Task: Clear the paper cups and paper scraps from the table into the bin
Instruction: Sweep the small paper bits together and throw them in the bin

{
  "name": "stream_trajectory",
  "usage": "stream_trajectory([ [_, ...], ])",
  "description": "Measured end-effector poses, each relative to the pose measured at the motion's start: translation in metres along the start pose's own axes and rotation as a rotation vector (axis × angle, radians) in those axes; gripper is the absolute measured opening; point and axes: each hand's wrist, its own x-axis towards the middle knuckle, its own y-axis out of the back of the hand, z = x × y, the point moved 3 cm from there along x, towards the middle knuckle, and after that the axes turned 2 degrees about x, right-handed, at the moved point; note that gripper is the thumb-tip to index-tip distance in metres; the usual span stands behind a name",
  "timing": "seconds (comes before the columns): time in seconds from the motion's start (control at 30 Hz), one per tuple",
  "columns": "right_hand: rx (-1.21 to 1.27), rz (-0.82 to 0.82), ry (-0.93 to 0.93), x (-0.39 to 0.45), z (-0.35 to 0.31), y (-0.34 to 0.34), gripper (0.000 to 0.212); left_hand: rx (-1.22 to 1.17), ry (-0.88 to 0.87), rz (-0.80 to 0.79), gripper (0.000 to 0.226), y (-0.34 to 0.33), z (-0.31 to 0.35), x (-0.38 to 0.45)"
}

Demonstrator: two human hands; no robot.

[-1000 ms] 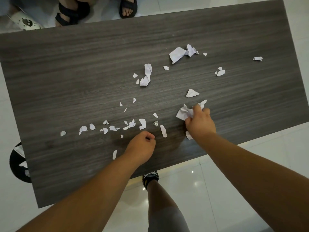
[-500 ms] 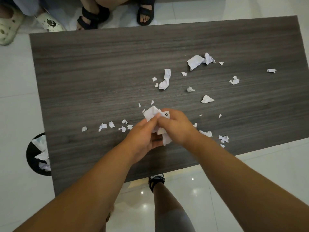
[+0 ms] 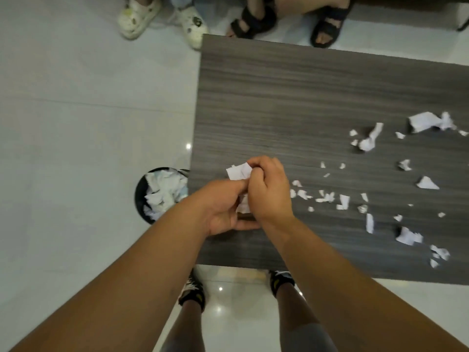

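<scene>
Both hands meet over the near left corner of the dark wood table [image 3: 279, 97]. My left hand [image 3: 223, 207] and my right hand [image 3: 269, 191] together grip a bundle of white paper scraps [image 3: 238, 171], which sticks out above the fingers. A black round bin [image 3: 139, 196], holding white paper, stands on the floor just left of the table's edge, close to my left wrist. Several loose scraps [image 3: 342, 200] lie scattered over the right part of the table, with larger crumpled pieces [image 3: 426, 121] farther back. No paper cup shows.
Two seated people's feet are beyond the table's far edge: white clogs [image 3: 137, 19] and black sandals [image 3: 253, 21]. My own feet [image 3: 191, 292] stand on the glossy white tile floor at the near edge.
My hands came together around the gathered scraps and have carried them left toward the table corner. The view swung left, bringing the bin much closer to my hands.
</scene>
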Motion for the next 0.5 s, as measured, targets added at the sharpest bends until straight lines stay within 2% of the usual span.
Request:
stream_trajectory([
  [0.13,-0.024,-0.114,0.02,0.003,-0.023,-0.063,0.031,-0.063,-0.075,0.082,0.02,0.061,-0.001,-0.021],
  [0.23,-0.086,-0.176,0.107,0.0,-0.034,-0.107,0.025,-0.183,-0.161,0.22,0.024,0.12,-0.008,-0.026],
  [0.3,-0.125,-0.176,0.1,0.003,-0.032,-0.123,0.026,-0.19,-0.203,0.418,0.032,0.169,-0.017,-0.02],
  [0.4,-0.203,-0.141,0.058,0.015,-0.024,-0.132,0.027,-0.038,-0.206,0.824,0.04,0.249,-0.038,0.003],
  [0.43,-0.233,-0.132,0.039,0.02,-0.021,-0.131,0.027,0.028,-0.159,0.923,0.042,0.272,-0.047,0.014],
  [0.5,-0.316,-0.119,-0.003,0.028,-0.014,-0.125,0.025,0.182,-0.008,1.023,0.05,0.306,-0.062,0.038],
])
